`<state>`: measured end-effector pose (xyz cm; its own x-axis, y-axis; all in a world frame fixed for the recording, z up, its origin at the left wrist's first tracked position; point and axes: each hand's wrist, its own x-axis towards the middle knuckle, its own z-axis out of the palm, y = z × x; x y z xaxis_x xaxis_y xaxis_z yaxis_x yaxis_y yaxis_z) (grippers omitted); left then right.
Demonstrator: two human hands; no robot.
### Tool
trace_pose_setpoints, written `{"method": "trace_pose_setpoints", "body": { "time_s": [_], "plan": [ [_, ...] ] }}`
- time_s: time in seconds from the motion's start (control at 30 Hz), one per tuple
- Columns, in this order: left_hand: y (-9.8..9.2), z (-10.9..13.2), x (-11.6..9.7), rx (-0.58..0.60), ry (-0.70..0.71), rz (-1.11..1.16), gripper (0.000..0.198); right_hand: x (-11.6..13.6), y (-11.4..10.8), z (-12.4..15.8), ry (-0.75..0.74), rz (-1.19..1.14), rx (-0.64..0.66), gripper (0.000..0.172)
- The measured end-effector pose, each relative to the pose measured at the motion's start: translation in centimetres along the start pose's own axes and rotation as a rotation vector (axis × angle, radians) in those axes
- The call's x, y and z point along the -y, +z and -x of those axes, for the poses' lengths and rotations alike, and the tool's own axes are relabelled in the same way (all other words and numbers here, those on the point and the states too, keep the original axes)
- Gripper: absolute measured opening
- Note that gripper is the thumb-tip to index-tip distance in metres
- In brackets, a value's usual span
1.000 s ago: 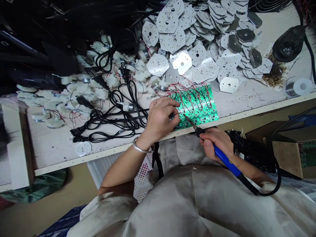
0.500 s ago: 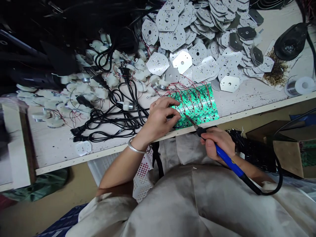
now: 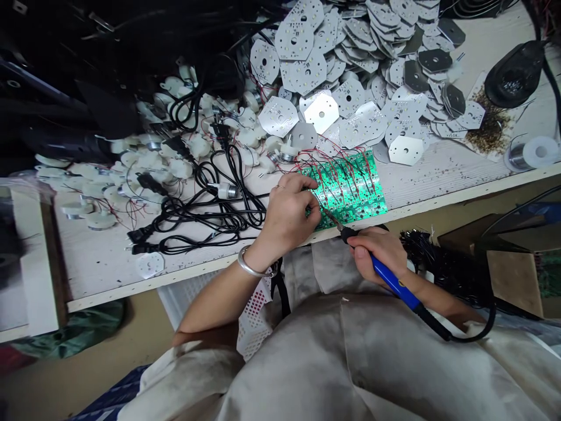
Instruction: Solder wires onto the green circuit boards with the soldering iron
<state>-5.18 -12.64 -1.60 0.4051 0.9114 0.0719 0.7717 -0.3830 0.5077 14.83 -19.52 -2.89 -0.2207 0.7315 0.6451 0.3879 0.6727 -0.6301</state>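
Observation:
A green circuit board panel lies at the front edge of the bench, with thin red and black wires standing along its rows. My left hand rests over the panel's left end, its fingers bent and thumb and forefinger close together; whatever they pinch is too small to make out. My right hand is wrapped round a blue soldering iron, just off the bench's front edge. The iron's tip points up and left onto the panel, close to my left fingertips.
Grey-white plates pile up behind the panel. White motors and black power cords lie to the left. A solder spool and a black iron holder stand at the right.
The iron and my right hand have shifted slightly left, the tip coming closer to my left fingers. My left thumb and forefinger have drawn closer together.

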Motion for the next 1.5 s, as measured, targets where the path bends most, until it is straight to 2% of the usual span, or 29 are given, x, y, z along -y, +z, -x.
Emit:
{"method": "trace_pose_setpoints", "body": {
  "time_s": [0.33, 0.4, 0.53, 0.73, 0.9, 1.03, 1.23, 1.37, 1.5],
  "plan": [
    [0.1, -0.1, 0.1, -0.006, 0.003, -0.028, 0.016, 0.4, 0.3, 0.0, -0.114, 0.155, 0.084, 0.015],
    [0.1, -0.1, 0.0, -0.006, -0.005, -0.034, 0.016, 0.4, 0.1, 0.1, -0.063, 0.13, 0.064, 0.016],
    [0.1, -0.2, -0.2, -0.016, -0.012, -0.038, 0.017, 0.8, -0.8, 0.6, 0.157, 0.024, -0.021, 0.02],
    [-0.1, -0.3, 0.0, 0.007, -0.001, -0.046, 0.015, 0.6, -1.9, 1.7, 0.184, 0.022, -0.15, 0.022],
    [-0.2, -0.3, 0.0, 0.035, -0.011, -0.048, 0.014, -0.8, -1.8, 1.5, 0.162, 0.02, -0.227, 0.019],
    [-0.2, -0.4, -0.1, 0.035, -0.016, -0.047, 0.014, -2.6, -2.0, 1.6, 0.161, 0.11, -0.295, 0.017],
    [-0.3, -0.4, -0.1, 0.033, -0.008, -0.051, 0.015, -5.0, -1.8, 2.1, 0.247, 0.128, -0.343, 0.019],
    [-0.5, -0.4, -0.2, 0.051, -0.001, -0.066, 0.015, -6.1, -1.1, 2.3, 0.174, 0.132, -0.4, 0.02],
    [-0.6, -0.5, -0.3, 0.063, -0.009, -0.074, 0.015, -6.7, -0.8, 2.2, 0.083, 0.156, -0.391, 0.021]
  ]
}}
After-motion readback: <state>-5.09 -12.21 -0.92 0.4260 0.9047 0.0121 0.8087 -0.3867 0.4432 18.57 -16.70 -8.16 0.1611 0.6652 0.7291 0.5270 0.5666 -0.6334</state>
